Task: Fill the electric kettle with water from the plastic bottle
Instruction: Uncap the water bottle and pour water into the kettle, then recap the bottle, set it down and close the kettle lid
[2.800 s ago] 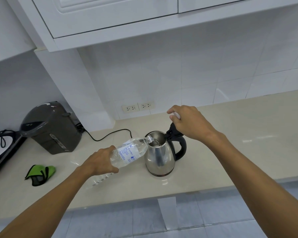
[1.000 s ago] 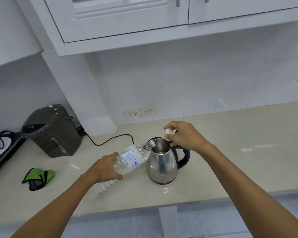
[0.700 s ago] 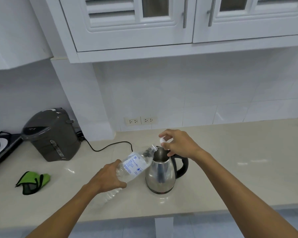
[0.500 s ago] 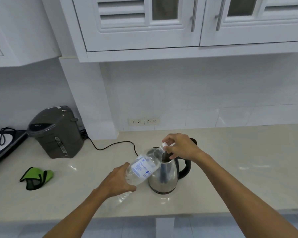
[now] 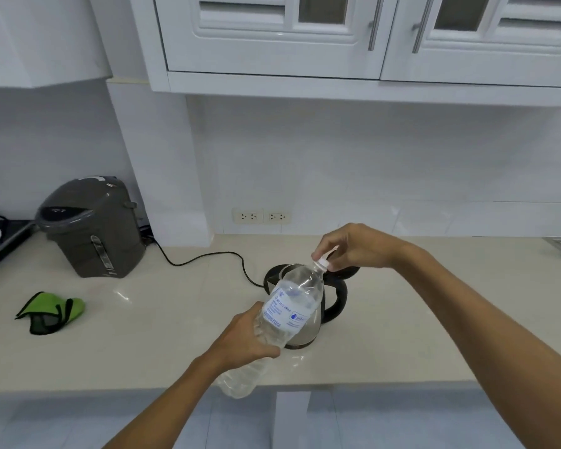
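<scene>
Head view: the plastic bottle [image 5: 289, 315] has swung up from pouring and now leans neck-up at frame centre, in front of the kettle [image 5: 308, 332] on the tabletop [image 5: 175, 335]. The left hand [image 5: 246, 335] is wrapped round its body; the right hand [image 5: 353, 246] pinches the cap [image 5: 322, 262] at the mouth. A crooked cap could leak, and a hard squeeze could spurt leftover water.
</scene>
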Demonstrator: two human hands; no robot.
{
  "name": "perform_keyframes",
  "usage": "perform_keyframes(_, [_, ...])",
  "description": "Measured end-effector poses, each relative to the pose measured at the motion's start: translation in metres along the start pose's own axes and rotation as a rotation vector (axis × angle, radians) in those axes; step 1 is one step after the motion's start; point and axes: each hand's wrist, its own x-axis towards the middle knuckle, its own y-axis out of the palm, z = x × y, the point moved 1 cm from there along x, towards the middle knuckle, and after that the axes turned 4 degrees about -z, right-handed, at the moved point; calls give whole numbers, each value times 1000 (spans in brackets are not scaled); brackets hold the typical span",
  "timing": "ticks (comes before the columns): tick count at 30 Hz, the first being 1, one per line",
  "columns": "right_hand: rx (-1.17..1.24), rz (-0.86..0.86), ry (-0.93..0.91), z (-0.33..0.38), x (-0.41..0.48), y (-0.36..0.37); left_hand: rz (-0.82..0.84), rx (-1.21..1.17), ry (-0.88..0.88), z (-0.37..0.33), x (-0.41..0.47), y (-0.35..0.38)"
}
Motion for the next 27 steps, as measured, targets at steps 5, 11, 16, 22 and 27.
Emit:
perform_keyframes(5, [-21, 32, -48, 13, -9, -19, 45, -77, 34, -10, -3, 8])
perform_keyframes(11, [-64, 32, -6, 31, -23, -28, 103, -134, 72, -26, -11, 15])
perform_keyframes(16, [-426, -75, -14, 39, -22, -10, 26, -190, 82, -39, -12, 25])
perform_keyframes(22, [-691, -372, -47, 39, -18, 2, -68, -220, 104, -51, -12, 32])
perform_keyframes(27, [-665, -441, 205, 38, -25, 5, -154, -209, 116, -53, -16, 45])
